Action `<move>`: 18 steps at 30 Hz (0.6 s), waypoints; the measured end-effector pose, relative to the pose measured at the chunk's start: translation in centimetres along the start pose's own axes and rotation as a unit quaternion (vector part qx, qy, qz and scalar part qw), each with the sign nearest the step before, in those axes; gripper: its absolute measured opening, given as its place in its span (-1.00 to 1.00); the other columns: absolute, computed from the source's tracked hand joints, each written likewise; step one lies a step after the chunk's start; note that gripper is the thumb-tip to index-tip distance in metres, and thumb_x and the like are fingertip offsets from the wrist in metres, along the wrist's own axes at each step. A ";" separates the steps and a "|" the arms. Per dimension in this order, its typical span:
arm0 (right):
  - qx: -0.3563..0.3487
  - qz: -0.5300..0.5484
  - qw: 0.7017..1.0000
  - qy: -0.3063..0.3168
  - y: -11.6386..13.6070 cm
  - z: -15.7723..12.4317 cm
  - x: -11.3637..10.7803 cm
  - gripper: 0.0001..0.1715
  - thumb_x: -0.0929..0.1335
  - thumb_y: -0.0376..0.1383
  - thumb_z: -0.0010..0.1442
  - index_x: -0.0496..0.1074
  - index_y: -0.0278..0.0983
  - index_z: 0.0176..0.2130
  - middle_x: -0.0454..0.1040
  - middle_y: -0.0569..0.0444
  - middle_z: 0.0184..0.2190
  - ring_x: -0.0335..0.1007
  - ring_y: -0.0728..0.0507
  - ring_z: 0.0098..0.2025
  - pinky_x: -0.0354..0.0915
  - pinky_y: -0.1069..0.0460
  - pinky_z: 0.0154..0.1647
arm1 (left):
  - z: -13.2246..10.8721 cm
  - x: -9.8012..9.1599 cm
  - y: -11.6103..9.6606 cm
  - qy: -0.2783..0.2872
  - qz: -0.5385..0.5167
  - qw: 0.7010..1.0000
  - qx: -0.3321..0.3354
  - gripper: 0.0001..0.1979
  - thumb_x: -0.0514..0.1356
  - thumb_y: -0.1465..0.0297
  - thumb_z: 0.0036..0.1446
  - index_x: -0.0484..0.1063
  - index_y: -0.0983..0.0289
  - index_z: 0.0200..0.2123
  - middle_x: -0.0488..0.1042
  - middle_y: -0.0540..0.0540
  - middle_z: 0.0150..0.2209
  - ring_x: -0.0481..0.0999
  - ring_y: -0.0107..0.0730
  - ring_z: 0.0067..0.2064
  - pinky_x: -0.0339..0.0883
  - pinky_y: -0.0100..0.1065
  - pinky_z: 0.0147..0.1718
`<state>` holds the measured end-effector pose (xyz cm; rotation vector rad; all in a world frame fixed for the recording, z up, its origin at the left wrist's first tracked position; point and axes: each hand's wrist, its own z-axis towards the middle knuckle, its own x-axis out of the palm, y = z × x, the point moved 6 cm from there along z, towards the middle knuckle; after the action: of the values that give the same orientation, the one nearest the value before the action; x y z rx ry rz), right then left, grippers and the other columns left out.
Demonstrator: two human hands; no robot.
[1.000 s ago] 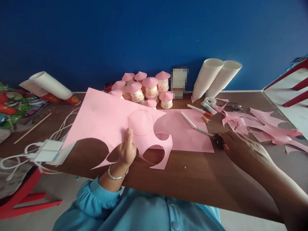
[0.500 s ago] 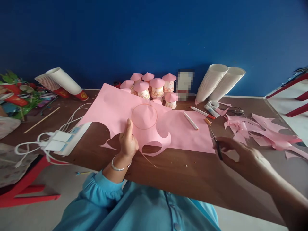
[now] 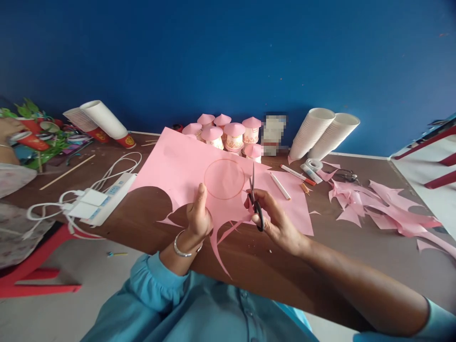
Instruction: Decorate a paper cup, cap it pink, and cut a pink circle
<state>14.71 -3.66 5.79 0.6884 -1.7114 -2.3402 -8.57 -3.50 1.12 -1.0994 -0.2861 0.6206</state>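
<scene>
A large pink paper sheet (image 3: 178, 161) with a circle drawn on it and curved cut-outs along its lower edge is in my left hand (image 3: 200, 213), thumb on top and fingers beneath. Black-handled scissors (image 3: 259, 213) are in my right hand (image 3: 281, 228), their blades slightly apart and pointing up beside the drawn circle. Thin curved strips of paper hang from the sheet below. Behind the sheet stand several decorated paper cups with pink cone roofs (image 3: 234, 130).
A second pink sheet (image 3: 295, 204) lies on the brown table (image 3: 285, 280), with a white marker (image 3: 280, 185) on it. Pink scraps (image 3: 395, 209) lie right; a power strip (image 3: 110, 199) lies left. White cup stacks (image 3: 313, 133) lean at the wall. A person's arm shows far left.
My right hand has brought the scissors left from the table's right side to the held sheet's right edge. The view and my left hand with the sheet have shifted slightly.
</scene>
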 end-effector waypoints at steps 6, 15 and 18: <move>0.038 -0.015 0.999 0.005 -1.9 -1.1 -0.8 -0.34 0.26 0.21 0.37 0.30 -0.18 0.17 0.51 -0.05 -0.05 0.45 -0.19 -0.06 0.41 -0.13 0.01 | -0.4 -1.3 1.5 -0.049 0.135 0.973 0.179 -0.52 0.08 0.11 0.44 0.49 0.26 0.21 0.66 0.26 0.04 0.66 -0.09 0.11 0.63 -0.13 0.07; -0.016 -0.066 0.998 0.008 -1.4 -1.2 -1.7 -0.31 0.26 0.23 0.37 0.35 -0.22 0.17 0.55 -0.09 -0.06 0.47 -0.15 -0.17 0.44 -0.07 -0.12 | -2.5 -4.6 0.8 -0.130 0.196 0.914 0.330 -0.68 0.24 0.32 0.35 0.53 0.23 0.13 0.70 0.19 -0.16 0.74 -0.15 -0.17 0.63 -0.27 -0.23; -0.001 -0.064 0.997 0.031 -2.3 -1.6 -0.2 -0.26 0.26 0.24 0.35 0.33 -0.24 0.19 0.55 -0.12 -0.03 0.49 -0.18 -0.15 0.46 -0.08 -0.11 | -3.8 -6.9 1.7 -0.155 0.220 0.910 0.316 -0.65 0.23 0.36 0.36 0.49 0.21 0.18 0.69 0.18 -0.22 0.73 -0.12 -0.24 0.60 -0.27 -0.37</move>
<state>15.93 -4.21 3.28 0.8844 -1.6871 -2.3758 -12.69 -9.94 -1.52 -0.4249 -0.0874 1.1986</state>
